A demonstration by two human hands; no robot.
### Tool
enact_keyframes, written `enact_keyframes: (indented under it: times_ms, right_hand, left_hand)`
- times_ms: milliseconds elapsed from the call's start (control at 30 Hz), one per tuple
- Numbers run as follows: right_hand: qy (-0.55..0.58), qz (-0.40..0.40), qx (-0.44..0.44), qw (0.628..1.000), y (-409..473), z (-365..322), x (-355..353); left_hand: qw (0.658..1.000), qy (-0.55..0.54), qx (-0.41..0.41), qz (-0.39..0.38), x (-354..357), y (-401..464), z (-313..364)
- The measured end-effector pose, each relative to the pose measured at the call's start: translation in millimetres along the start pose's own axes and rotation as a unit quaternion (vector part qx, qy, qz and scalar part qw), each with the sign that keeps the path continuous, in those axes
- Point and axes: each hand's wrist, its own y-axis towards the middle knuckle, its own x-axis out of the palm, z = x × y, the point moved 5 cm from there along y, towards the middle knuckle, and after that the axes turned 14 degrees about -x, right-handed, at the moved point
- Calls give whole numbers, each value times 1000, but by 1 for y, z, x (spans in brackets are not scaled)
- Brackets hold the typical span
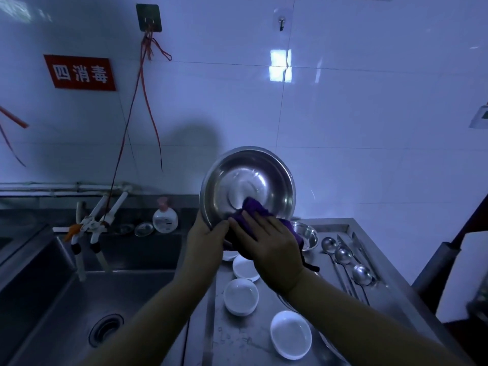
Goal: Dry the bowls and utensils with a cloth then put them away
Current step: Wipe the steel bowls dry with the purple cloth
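Note:
A large steel bowl (pixel 248 180) is tilted up above the counter with its inside facing me. My left hand (pixel 204 237) grips its lower left rim. My right hand (pixel 269 244) presses a purple cloth (pixel 253 211) against the bowl's lower inside wall, fingers laid flat over the cloth. Below on the steel counter (pixel 390 294) lie three white bowls (pixel 240 299), (pixel 290 334), (pixel 245 268). A smaller steel bowl (pixel 307 235) stands behind my right hand. Steel ladles (pixel 343 256) and other utensils lie in a row to the right.
A deep steel sink (pixel 79 299) with a drain fills the left, taps (pixel 97 220) above it. A soap bottle (pixel 165 217) stands on the back ledge. The tiled wall rises behind. A dark object and a white sheet (pixel 462 281) are at the right edge.

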Motion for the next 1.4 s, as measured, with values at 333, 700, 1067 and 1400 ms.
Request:
enact_keyframes:
  times_ms: [333, 700, 1067, 1400]
  right_hand:
    - [-2, -44, -194, 980, -16, 30, -16]
    - [0, -11, -22, 1000, -1, -1, -9]
    - [-10, -42, -114, 993, -9, 25, -21]
    - [108, -170, -1, 980, -6, -2, -5]
  left_hand:
    - [980, 194, -5, -33, -28, 22, 37]
    - [1000, 3, -8, 20, -3, -6, 3]
    - [989, 143, 31, 23, -26, 15, 43]
    - [998, 59, 3, 31, -15, 5, 5]
